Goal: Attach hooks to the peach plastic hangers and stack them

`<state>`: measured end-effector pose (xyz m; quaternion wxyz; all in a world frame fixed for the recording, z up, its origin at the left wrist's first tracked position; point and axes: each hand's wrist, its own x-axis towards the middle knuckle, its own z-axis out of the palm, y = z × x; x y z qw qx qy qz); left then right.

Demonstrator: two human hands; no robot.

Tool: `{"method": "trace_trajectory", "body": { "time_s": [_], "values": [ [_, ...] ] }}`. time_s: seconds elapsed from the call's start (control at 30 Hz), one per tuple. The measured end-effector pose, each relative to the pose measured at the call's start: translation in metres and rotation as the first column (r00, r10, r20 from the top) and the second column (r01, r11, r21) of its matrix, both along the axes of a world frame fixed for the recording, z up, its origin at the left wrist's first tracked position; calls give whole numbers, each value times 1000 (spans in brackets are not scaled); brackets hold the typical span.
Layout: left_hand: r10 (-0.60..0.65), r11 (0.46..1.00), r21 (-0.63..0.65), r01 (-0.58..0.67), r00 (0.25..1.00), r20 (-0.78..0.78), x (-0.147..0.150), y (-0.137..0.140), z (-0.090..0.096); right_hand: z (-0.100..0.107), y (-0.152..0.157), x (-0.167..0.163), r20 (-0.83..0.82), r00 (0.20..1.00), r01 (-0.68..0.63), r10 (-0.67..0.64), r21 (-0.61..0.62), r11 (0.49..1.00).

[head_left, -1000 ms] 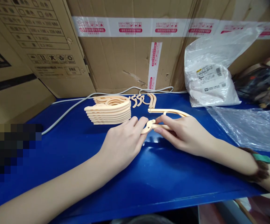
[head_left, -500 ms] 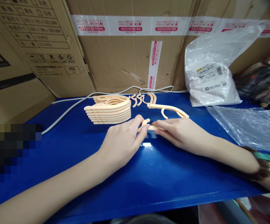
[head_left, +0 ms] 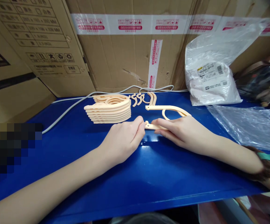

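My left hand is closed in a pinch on a small cream plastic hanger hook, mostly hidden by the fingers. My right hand grips a cream hanger arm, whose holed end meets the hook in front of the left fingertips. Just behind the right hand another curved hanger arm lies on the blue table. A stack of folded hangers stands beyond my left hand. Between the stack and that arm lie loose hanger hooks and several more curved hanger arms.
Cardboard boxes wall off the back and left of the blue table. A grey cable runs along the rear. At right are a filled white plastic bag and a flat clear plastic sheet.
The hook's curved end, upright above my left fingers before, is now turned down and mostly covered. The holed end of the held arm now shows. The arm behind has shifted slightly.
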<state>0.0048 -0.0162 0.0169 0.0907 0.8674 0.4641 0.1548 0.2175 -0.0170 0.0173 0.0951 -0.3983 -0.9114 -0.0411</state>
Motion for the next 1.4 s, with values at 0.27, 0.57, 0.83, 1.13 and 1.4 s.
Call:
{"method": "trace_trajectory", "body": {
  "time_s": [0.27,0.57,0.83,1.13,1.4],
  "values": [
    [-77,997,-2,77,996,-37,-4,5,-2,3,2,2,18,1000,-20,21,-21,1000],
    [-68,996,-50,68,998,7,-5,9,-5,3,6,4,20,999,-41,42,-45,998],
    [-107,992,-72,107,994,1,-5,7,-4,2,5,3,4,998,-55,55,-44,998],
    [-155,979,91,183,955,-251,-8,10,-1,2,6,3,-39,998,-47,43,-89,995],
    [-113,874,362,324,860,-497,-7,15,-6,2,10,2,-81,996,-58,42,-196,979]
  ]
}}
